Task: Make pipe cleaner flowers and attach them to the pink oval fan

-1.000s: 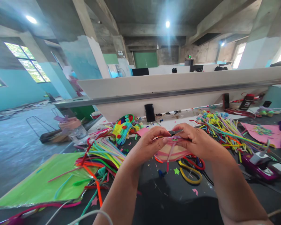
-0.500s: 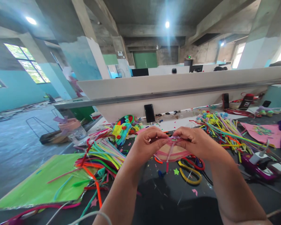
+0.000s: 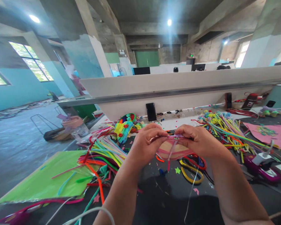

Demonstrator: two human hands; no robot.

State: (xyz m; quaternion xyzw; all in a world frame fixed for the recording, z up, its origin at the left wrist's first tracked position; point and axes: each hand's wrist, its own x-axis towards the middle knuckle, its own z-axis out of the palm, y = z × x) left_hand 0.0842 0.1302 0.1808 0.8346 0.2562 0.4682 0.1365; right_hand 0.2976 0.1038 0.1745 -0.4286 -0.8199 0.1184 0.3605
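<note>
Above the dark tabletop, my left hand [image 3: 148, 144] and my right hand [image 3: 196, 140] pinch the upper edge of a pink craft piece [image 3: 164, 150]. It has a pale, rounded body with a darker pink fuzzy rim and a light strip hanging down its middle. Small pastel bits [image 3: 177, 136] sit along its top edge between my fingertips. Both hands have thumb and fingers closed on it, and the fingers hide part of the edge. Below it lie a yellow pipe-cleaner loop [image 3: 191, 175] and a green star [image 3: 177, 170].
Bundled pipe cleaners [image 3: 107, 150] and a green sheet [image 3: 46, 175] lie left; more pipe cleaners [image 3: 227, 128] spread right. A phone [image 3: 151, 112] leans on the white partition [image 3: 173, 81]. A purple power strip [image 3: 262, 170] with cables is at right, a clear jug [image 3: 78, 129] at left.
My fingertips are slightly farther apart along the craft piece's top edge. A thin white strand now shows hanging low across the yellow loop. The whole view has shifted slightly.
</note>
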